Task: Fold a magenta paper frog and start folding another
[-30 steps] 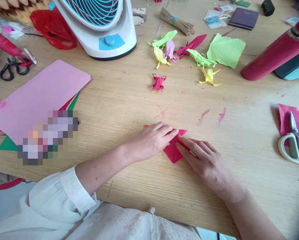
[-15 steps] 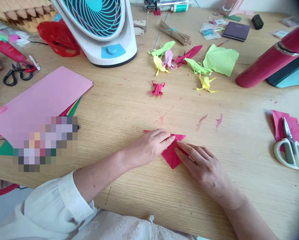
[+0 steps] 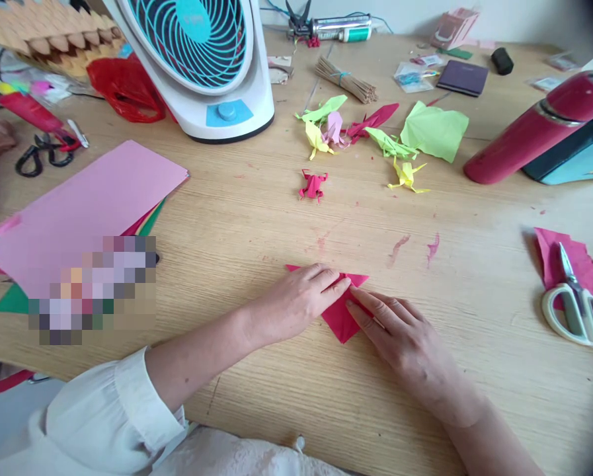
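A red sheet of origami paper [image 3: 342, 320], folded into a downward-pointing triangle shape, lies flat on the table in front of me. My left hand [image 3: 312, 294] rests over its left part, fingers stretched out and pressing down, hiding much of it. From the right, my right hand [image 3: 398, 334] lies on the paper's right side with fingers extended. The index fingertips of both hands meet close to the middle crease. Beyond them sits a small red origami frog [image 3: 313, 185].
Several folded paper figures, such as a yellow one [image 3: 408, 177], lie farther back. Scissors [image 3: 574, 307] rest on red scraps [image 3: 549, 254] at right. A red thermos [image 3: 519, 142] lies behind them. At left are coloured sheets [image 3: 98, 198] and a fan [image 3: 227, 122].
The whole view has tilted slightly, so things appear a bit lower. Both hands keep nearly the same place on the red paper; the right index fingertip has shifted slightly.
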A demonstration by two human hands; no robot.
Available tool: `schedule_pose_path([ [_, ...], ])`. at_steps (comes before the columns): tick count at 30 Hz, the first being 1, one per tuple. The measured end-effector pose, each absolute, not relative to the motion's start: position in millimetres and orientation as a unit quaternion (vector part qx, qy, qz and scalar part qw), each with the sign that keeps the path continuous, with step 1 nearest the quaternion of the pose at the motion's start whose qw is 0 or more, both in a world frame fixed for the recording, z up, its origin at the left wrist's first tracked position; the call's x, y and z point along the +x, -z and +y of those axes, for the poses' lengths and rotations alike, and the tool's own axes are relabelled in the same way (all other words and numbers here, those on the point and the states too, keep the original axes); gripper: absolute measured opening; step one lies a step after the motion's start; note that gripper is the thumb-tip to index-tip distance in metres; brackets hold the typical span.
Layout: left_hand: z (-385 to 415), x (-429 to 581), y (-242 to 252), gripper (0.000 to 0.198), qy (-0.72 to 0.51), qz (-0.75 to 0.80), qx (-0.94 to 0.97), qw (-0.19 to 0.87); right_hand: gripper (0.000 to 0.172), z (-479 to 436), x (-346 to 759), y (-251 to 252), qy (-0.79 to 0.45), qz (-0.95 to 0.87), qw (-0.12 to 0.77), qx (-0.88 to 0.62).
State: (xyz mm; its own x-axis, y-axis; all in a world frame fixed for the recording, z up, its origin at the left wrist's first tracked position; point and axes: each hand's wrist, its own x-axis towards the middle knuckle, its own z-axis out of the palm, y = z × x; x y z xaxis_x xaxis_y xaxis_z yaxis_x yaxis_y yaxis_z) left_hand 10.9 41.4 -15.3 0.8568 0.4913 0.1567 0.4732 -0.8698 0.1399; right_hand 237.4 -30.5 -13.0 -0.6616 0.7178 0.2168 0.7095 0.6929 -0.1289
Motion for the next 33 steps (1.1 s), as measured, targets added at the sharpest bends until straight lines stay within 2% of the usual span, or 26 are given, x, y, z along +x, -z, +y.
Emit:
schedule_pose_path([
  [4,40.1,13.2,13.6,0.047,-0.079,0.260,0.961,0.048,0.040,-31.0,237.2,12.8,-0.021,-0.910,0.127,-0.394],
  [33,39.3,15.6,15.3,0.042,-0.076,0.258,0.963,0.019,0.039,-29.7,237.3,12.4,-0.015,-0.911,0.131,-0.391],
])
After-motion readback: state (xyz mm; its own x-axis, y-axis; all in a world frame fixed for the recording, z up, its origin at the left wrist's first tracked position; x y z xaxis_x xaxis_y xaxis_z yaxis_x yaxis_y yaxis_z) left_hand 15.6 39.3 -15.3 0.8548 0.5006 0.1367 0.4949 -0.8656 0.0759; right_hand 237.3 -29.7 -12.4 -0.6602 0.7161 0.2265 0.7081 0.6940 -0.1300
